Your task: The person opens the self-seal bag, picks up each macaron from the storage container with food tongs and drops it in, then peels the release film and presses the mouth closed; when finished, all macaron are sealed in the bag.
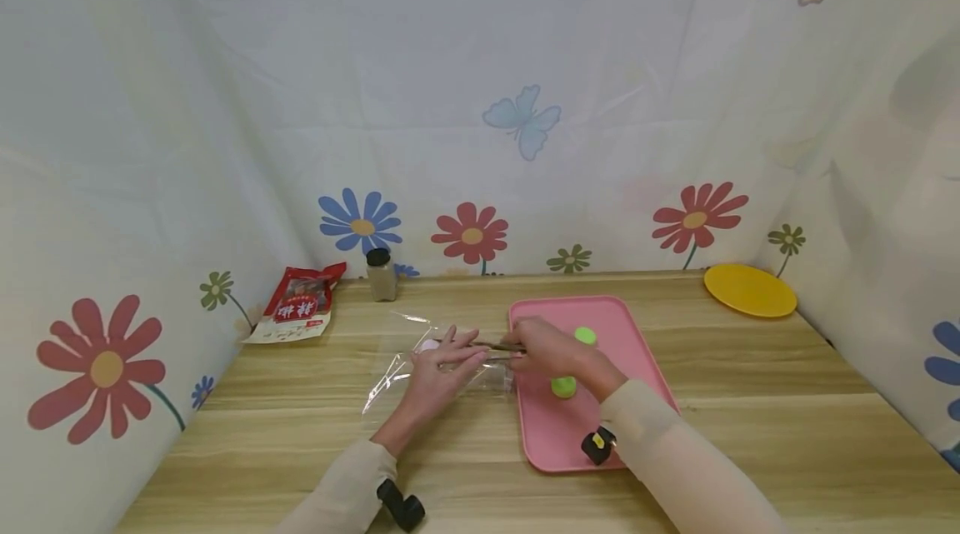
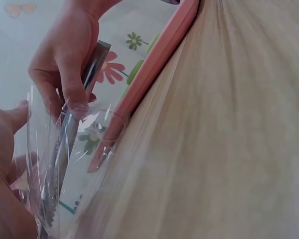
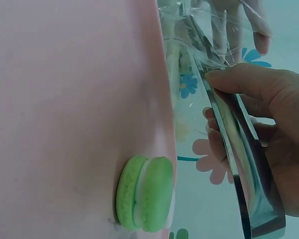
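My right hand (image 1: 551,348) grips metal tongs (image 3: 229,144), whose far ends reach into a clear plastic bag (image 1: 390,376). The bent end of these tongs shows below the hand in the right wrist view. Over the bag lies my left hand (image 1: 438,371), fingers spread and mostly straight, touching the film. In the left wrist view the film stands between that hand and the tongs. A pale round thing (image 1: 429,345) shows at the bag beside the left fingers; its kind is unclear. Green macarons (image 3: 145,194) rest on a pink tray (image 1: 540,442) under the right forearm.
A red and white food packet (image 1: 296,305) leans at the back left, with a black-capped jar (image 1: 382,276) next to it. At the back right lies a yellow plate (image 1: 750,290). A flowered curtain (image 1: 420,142) stands behind the wooden table (image 1: 262,434).
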`<state>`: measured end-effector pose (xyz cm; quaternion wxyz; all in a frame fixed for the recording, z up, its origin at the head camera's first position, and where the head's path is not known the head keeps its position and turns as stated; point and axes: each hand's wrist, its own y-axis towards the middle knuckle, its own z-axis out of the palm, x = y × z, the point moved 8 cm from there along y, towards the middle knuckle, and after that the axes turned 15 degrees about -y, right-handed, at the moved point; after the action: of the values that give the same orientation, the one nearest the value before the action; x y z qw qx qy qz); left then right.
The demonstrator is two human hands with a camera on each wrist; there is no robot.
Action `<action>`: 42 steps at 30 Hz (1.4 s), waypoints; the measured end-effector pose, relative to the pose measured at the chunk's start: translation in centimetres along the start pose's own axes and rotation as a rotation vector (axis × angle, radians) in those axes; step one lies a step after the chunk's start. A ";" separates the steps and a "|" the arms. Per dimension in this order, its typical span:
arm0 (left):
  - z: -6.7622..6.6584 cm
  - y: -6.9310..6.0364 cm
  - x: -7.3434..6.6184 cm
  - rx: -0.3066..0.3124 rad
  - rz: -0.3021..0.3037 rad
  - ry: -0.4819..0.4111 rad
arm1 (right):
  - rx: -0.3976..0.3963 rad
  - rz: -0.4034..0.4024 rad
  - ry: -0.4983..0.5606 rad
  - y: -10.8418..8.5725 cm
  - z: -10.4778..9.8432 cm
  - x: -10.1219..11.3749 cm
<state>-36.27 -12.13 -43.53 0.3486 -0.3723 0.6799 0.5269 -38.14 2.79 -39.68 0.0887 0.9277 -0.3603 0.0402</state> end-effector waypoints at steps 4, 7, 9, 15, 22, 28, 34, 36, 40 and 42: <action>-0.1 0.1 0.2 -0.007 0.019 -0.022 | 0.001 -0.017 -0.007 0.1 0.1 0.2; -0.2 0.2 0.4 -0.006 0.017 -0.058 | 0.000 -0.005 0.007 -0.2 0.0 -0.1; -0.4 0.3 0.5 -0.003 0.011 -0.067 | 0.007 0.022 0.030 -0.7 -0.1 -0.5; -0.7 0.5 0.4 0.008 0.001 -0.092 | 0.012 0.102 0.033 -3.8 -1.8 -2.0; -0.9 0.6 0.2 0.021 0.009 -0.099 | -0.078 0.071 0.062 -8.7 -5.1 -5.1; -0.9 0.4 0.7 0.003 -0.038 -0.103 | -0.023 0.176 0.067 -12.5 -6.3 -9.5; -1.0 0.3 0.4 -0.030 -0.074 -0.103 | 0.029 0.238 0.088 -15.1 -6.5 -13.1; -1.1 0.4 1.0 -0.029 -0.075 -0.103 | 0.039 0.267 0.092 -15.9 -6.5 -14.1; -0.9 0.6 1.7 -0.047 -0.071 -0.118 | 0.042 0.293 0.119 -16.9 -6.4 -15.3; -0.7 0.5 1.7 -0.062 -0.076 -0.134 | 0.046 0.306 0.139 -17.2 -6.2 -15.8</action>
<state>-37.59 -12.98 -44.63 0.4013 -0.3725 0.6237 0.5579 -38.29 26.91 -38.13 0.0851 0.8589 -0.4892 0.1256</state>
